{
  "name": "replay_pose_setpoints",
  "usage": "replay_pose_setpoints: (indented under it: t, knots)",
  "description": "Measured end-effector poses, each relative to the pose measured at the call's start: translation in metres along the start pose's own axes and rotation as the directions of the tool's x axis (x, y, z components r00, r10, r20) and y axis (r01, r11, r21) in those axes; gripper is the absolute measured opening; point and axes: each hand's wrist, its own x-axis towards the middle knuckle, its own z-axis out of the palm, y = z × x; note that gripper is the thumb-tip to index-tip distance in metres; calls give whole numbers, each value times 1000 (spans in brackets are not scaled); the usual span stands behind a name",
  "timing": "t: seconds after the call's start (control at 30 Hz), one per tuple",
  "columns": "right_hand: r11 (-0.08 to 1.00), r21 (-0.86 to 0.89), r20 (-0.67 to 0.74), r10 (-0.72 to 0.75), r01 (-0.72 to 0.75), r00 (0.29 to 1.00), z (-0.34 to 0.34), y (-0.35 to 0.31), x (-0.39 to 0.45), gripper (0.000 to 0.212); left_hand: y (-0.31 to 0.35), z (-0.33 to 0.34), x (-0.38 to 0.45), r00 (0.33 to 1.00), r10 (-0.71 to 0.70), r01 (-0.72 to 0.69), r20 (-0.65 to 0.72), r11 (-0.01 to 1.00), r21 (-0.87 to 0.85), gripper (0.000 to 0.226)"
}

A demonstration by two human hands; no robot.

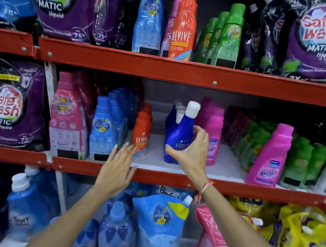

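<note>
A dark blue bottle (179,133) with a white cap leans to the right on the middle shelf (171,179), its base on the white shelf floor. My right hand (189,151) holds it, thumb low on its front and fingers round its right side. More blue bottles stand behind it. My left hand (118,168) is flat with fingers straight, over the shelf's red front edge, its fingertips just before a small orange Revive bottle (141,135). Whether they touch that bottle is unclear.
Light blue bottles (103,128) stand left of the orange one, pink bottles (211,140) right of the dark blue one, with another pink bottle (268,158) and green bottles further right. Purple pouches fill the left. Red shelves above and below are packed with bottles and pouches.
</note>
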Motion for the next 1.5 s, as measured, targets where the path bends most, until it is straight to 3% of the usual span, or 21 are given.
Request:
replay_pose_setpoints:
  t: [0.33,0.83,0.9,1.03,1.23,1.33,1.5]
  knots:
    - [993,-86,97,87,-78,991,19,43,-7,86,-1,18,-13,986,-73,72,149,997,16,64]
    - [990,-141,205,51,-23,977,13,47,-8,89,10,13,-17,985,-159,163,68,985,-62,63]
    - [991,-134,143,4,16,990,5,37,-9,84,11,9,-17,984,-166,170,69,983,-64,67]
    - [985,-81,-25,-152,150,988,-13,1,1,54,13,3,-17,982,-174,178,77,983,-47,70]
    - [919,91,-208,-359,384,910,-43,-74,50,31,12,3,-15,982,-157,160,106,987,-25,72]
    - [896,80,-245,-408,438,880,-55,-109,84,35,10,6,-14,984,-132,134,119,991,-10,73]
    - [958,59,-76,-276,281,958,-51,-141,135,64,6,12,-13,991,-122,120,52,992,37,75]
